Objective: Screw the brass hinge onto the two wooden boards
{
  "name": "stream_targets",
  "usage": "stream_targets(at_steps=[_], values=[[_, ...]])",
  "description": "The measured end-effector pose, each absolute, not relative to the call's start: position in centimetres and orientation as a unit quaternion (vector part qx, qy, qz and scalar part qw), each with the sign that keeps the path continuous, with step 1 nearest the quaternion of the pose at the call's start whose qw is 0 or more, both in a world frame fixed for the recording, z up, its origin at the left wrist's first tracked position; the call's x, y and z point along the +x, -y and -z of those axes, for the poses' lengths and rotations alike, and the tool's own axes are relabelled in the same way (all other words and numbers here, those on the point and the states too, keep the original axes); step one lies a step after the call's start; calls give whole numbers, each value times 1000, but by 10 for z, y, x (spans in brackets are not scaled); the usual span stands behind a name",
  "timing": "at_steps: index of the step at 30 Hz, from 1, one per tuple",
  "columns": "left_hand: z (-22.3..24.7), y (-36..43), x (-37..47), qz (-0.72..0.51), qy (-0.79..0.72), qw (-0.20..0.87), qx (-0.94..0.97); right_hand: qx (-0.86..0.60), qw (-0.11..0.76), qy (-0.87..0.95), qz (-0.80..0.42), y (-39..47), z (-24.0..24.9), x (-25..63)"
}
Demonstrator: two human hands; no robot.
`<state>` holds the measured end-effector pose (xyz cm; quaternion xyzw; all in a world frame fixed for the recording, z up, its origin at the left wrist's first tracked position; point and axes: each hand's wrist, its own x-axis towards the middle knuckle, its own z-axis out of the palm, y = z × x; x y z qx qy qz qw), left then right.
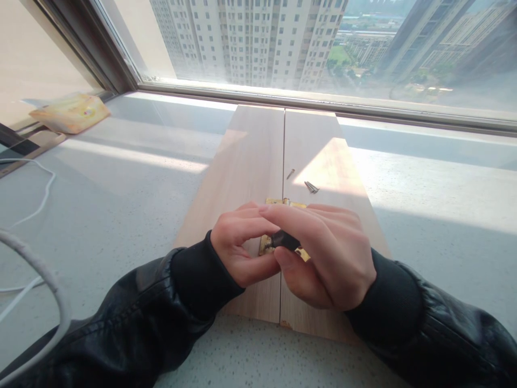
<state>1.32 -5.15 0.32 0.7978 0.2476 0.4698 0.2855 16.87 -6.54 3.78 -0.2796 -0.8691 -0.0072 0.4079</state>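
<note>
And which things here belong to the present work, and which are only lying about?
Likely the job:
- pale wooden boards
- gold-coloured metal hinge
- black tool in the right hand
- thin silver screws

Apparently just lying about:
- white cables
- yellow-orange packet

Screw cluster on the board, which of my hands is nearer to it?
Right. Your right hand is just this side of the screw cluster; your left hand is farther off, this side and to its left.

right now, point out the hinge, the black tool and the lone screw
hinge (273,201): head view, top left edge
black tool (285,240): head view, dark handle
lone screw (290,174): head view, mid-shank
</note>
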Motion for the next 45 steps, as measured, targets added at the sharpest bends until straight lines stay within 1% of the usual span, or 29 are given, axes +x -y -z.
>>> stream_targets(at_steps=[2,5,7,11,16,21,23,28,31,34,37,45], values=[[-3,52,13,-466,-260,284,797,-271,402,874,20,65,-37,169],[-3,52,12,-458,-275,281,797,-265,368,891,-2,64,-37,170],[-5,52,11,-461,-266,288,796,-274,366,889,-6,64,-37,170],[-6,53,12,-462,-265,301,791,-286,382,879,8,62,-36,170],[-1,53,10,-447,-282,298,795,-278,406,871,-3,60,-36,172],[1,52,10,-463,-261,301,792,-280,405,870,6,61,-38,170],[2,53,11,-464,-253,314,789,-252,415,874,-17,61,-37,168],[2,56,14,-480,-270,338,763,-187,459,860,-119,59,-33,167],[0,55,14,-495,-233,364,754,-173,458,864,-114,58,-32,168],[-3,54,12,-483,-205,341,780,-169,453,868,-117,57,-34,168],[-3,55,10,-464,-228,314,796,-186,462,859,-120,58,-36,168],[-5,53,16,-495,-165,338,783,-178,486,846,-130,56,-34,167]])
